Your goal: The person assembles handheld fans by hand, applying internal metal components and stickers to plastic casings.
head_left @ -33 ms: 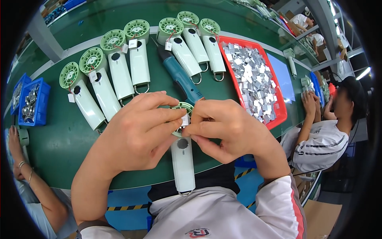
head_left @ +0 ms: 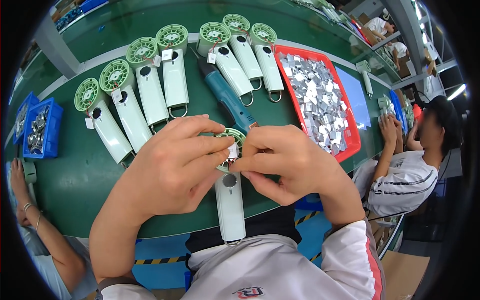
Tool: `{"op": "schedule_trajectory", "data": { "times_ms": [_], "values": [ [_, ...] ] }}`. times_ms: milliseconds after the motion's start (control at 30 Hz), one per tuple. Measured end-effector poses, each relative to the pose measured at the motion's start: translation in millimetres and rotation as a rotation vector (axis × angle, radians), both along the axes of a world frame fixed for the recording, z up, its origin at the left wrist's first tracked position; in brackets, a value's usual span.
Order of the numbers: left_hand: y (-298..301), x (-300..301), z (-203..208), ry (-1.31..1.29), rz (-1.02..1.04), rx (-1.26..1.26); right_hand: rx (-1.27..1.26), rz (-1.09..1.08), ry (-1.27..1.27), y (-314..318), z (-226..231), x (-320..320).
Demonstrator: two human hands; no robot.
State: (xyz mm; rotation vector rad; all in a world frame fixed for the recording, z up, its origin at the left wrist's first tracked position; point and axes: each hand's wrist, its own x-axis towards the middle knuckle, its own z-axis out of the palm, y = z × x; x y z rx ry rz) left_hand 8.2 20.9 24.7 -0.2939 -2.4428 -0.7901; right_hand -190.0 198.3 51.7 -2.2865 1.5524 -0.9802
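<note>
Beyond both hands lie a green table (head_left: 75, 185), a red tray (head_left: 350, 145) and a blue screwdriver (head_left: 225, 97). The left hand (head_left: 175, 167) and right hand (head_left: 287, 162) meet, pinching a fan (head_left: 230, 200) and its small tag (head_left: 232, 151).

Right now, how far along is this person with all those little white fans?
Seven white handheld fans lie in a row on the green table, each with a small tag near its head, so they look done. In hand is an eighth fan: the left hand and right hand pinch a small tag at its green head. A red tray heaped with silver pieces suggests more work remains.
</note>
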Motion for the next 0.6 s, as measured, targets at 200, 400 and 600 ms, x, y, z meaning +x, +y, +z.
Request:
{"op": "schedule_trajectory", "data": {
  "times_ms": [200,400,600],
  "values": [
    [0.6,-1.9,-1.2,0.002,-0.005,0.011,-0.088,-0.017,0.07,3.4,-1.8,-6.0],
    [0.9,-0.1,-2.3,0.006,0.005,0.005,-0.095,0.008,0.104,0.3,-1.4,-4.0],
    [1.6,-0.9,0.0,-0.007,0.004,0.019,-0.076,0.047,0.159,-3.3,1.6,-3.4]
  ]
}}
